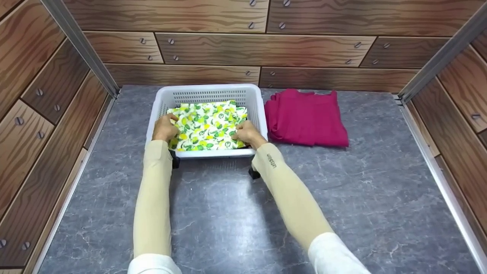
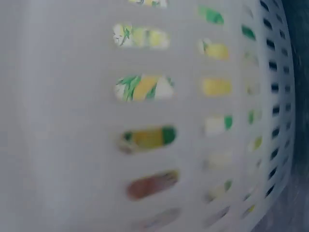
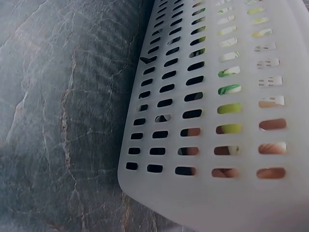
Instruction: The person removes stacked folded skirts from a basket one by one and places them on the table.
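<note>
A folded white cloth printed with yellow lemons and green leaves (image 1: pixel 207 125) lies inside a white slotted plastic basket (image 1: pixel 213 153). My left hand (image 1: pixel 166 127) reaches over the basket's near-left side and pinches the cloth's left edge. At the opposite edge, the curled fingers of my right hand (image 1: pixel 249 133) pinch the cloth near the front right corner. In the left wrist view, the basket wall (image 2: pixel 72 121) fills most of the picture, with the print showing through its slots. The right wrist view has the basket's front wall (image 3: pixel 203 193) hiding most of the right hand.
A folded magenta cloth (image 1: pixel 306 118) lies on the grey marbled tabletop (image 1: pixel 220 213), just right of the basket. Wood-patterned panels (image 1: pixel 213 47) enclose the back and both sides, with metal posts (image 1: pixel 81 49) at the corners. Something dark shows beneath the lemon cloth.
</note>
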A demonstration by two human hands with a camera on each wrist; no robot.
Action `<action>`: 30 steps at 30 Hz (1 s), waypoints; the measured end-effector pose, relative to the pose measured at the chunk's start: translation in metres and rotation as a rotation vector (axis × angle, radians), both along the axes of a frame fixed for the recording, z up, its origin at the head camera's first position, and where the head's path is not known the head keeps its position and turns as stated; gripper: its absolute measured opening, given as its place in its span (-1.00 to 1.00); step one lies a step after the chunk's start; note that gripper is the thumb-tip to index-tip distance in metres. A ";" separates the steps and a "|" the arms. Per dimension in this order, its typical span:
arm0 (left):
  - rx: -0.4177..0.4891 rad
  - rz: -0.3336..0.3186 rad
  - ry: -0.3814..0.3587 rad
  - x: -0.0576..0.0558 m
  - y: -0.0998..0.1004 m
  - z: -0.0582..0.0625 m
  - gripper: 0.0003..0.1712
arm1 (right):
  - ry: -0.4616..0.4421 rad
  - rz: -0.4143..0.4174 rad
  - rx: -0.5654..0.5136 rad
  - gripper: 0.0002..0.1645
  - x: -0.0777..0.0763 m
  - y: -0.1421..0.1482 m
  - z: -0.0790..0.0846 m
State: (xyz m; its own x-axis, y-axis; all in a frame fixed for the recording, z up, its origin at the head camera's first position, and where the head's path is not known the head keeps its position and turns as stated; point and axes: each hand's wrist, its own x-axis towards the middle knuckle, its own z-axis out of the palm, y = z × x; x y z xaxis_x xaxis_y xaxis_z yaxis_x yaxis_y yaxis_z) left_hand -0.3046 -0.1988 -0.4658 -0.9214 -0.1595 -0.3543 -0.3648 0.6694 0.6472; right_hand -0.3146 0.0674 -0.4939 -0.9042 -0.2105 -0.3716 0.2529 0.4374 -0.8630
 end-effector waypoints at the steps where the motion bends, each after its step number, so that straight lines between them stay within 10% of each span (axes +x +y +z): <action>1: -0.029 -0.019 -0.028 0.001 0.002 0.003 -0.31 | 0.000 -0.003 0.002 -0.44 0.000 0.000 0.000; 4: -0.102 -0.096 -0.104 0.002 0.006 0.010 -0.31 | -0.002 0.004 0.021 -0.90 0.001 -0.001 0.002; 7: -0.112 -0.146 -0.168 0.003 0.008 0.012 -0.29 | -0.009 0.012 0.009 -0.18 0.002 -0.001 0.004; 14: -0.043 -0.203 -0.324 0.003 0.008 0.006 -0.03 | -0.078 0.091 -0.099 0.02 0.002 0.000 0.003; 30: 0.096 -0.112 -0.262 0.002 0.004 -0.002 0.01 | -0.157 0.000 -0.213 -0.19 0.000 0.004 0.005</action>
